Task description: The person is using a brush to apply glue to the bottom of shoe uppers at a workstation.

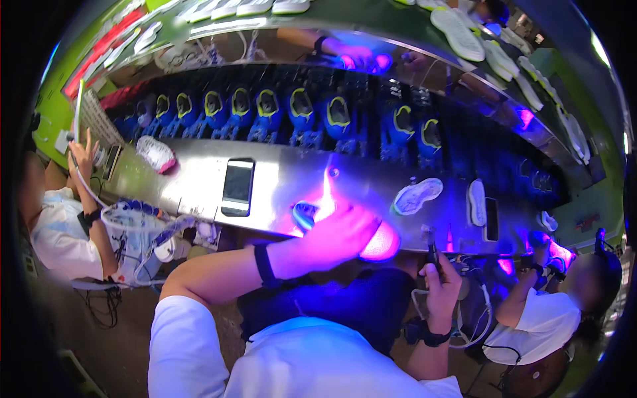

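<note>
My left hand (pixel 340 233) is wrapped over the middle of a shoe (pixel 381 243) at the near edge of the metal bench. Strong pink-violet light washes out the shoe's colour. Its rounded end shows right of my fingers and its opening shows left of them; the rest is under my hand. My right hand (pixel 443 285), to the right and just off the bench edge, is closed around a slim dark-handled tool (pixel 432 253) pointing up. Whether it is a brush or another tool I cannot tell. The tool is apart from the shoe.
On the bench (pixel 279 186) lie a phone (pixel 237 187), a white-and-pink shoe (pixel 156 154) and pale soles (pixel 418 196). Behind it hang several blue shoes (pixel 300 109) with yellow collars. A shelf above carries more soles (pixel 458 33). Co-workers sit at left (pixel 73 225) and right (pixel 541 318).
</note>
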Action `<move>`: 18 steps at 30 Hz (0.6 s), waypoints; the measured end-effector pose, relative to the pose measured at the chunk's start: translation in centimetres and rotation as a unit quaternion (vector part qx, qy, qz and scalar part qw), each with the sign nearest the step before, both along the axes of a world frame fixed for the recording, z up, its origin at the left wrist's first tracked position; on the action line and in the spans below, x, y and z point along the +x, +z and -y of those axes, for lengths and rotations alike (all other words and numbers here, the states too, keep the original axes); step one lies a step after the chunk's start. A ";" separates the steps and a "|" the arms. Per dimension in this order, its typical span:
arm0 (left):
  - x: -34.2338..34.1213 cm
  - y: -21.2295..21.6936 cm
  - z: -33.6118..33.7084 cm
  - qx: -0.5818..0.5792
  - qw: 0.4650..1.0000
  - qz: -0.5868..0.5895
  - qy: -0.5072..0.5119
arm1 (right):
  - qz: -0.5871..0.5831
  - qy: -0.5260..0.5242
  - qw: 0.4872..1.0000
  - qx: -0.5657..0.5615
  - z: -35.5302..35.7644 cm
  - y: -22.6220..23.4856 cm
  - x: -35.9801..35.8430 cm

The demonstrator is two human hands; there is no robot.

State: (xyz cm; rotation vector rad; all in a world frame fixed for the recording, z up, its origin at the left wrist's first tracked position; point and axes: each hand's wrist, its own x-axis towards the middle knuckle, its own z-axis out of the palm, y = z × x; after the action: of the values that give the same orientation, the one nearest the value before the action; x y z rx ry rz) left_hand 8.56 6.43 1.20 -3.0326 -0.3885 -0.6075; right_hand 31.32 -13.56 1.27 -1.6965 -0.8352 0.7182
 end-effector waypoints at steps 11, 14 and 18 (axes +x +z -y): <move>-5.6 -1.9 7.9 -0.159 0.966 0.169 0.118 | 0.107 0.166 0.980 -0.012 -6.2 -2.1 -2.3; -6.6 -3.5 9.2 -0.186 0.961 0.170 0.110 | 0.119 0.179 0.977 -0.009 -7.2 -3.2 -3.1; -7.1 -3.7 9.7 -0.150 0.978 0.125 0.079 | 0.065 0.152 0.985 -0.048 -7.6 -4.9 -3.3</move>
State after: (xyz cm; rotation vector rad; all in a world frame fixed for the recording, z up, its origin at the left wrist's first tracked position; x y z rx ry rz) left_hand 1.50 -3.23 -2.49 -3.1617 -0.7890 -1.0076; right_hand 28.04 -5.96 -3.66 -1.7356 -1.1851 0.8717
